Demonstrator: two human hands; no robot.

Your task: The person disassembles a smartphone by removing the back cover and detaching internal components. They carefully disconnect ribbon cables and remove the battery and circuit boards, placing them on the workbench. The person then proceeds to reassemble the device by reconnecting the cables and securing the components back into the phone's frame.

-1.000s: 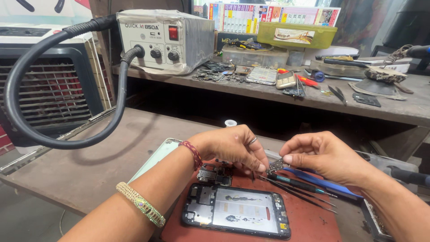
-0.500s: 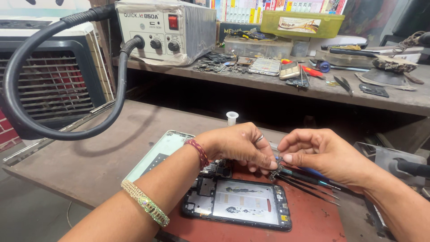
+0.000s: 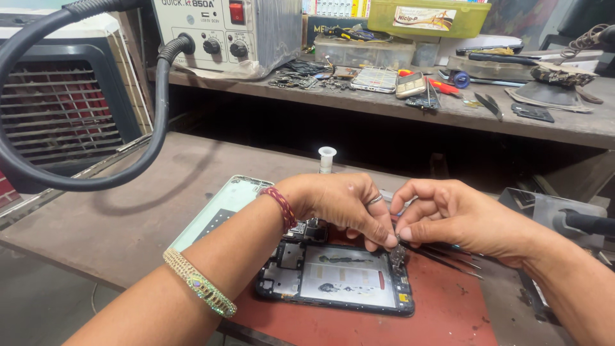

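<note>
An opened phone [image 3: 339,279] lies face down on a red mat [image 3: 442,314] on the desk [image 3: 128,211], its back cover off and its inner frame and boards bare. Both hands meet just above the phone's right end. The left hand [image 3: 339,202] comes in from the phone's left, fingers [image 3: 378,230] pressed together at the tips, and the right hand [image 3: 458,214] faces it, thumb and forefinger closed. Between the two sets of fingertips sits a small dark part [image 3: 397,253], pinched from both sides and touching the phone's right edge; which hand bears it more I cannot tell. A pale green back cover [image 3: 221,208] lies left of the phone, partly under the left forearm. Thin tools [image 3: 448,256] lie right of the phone under the right hand. A small white bottle [image 3: 327,158] stands behind the phone. A hot-air station [image 3: 224,32] with a black hose [image 3: 83,179] stands on the shelf [image 3: 384,106] behind.
</note>
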